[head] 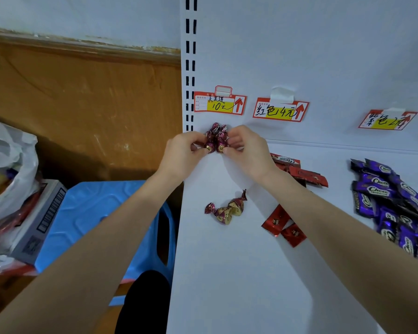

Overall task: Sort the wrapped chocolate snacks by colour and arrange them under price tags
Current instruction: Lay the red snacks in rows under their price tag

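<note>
Left hand (pixel 186 150) and right hand (pixel 245 150) each pinched maroon candies (pixel 216 136) at centre frame; the right wrist (pixel 269 175) hid some red bars (pixel 308 176).

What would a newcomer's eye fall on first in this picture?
First, the left hand and right hand, meeting at the back of the white shelf and pinching a cluster of maroon twist-wrapped chocolates just under the leftmost price tag. Next, the heap of purple bars at the right edge, below the third price tag, with red bars lying between.
</note>
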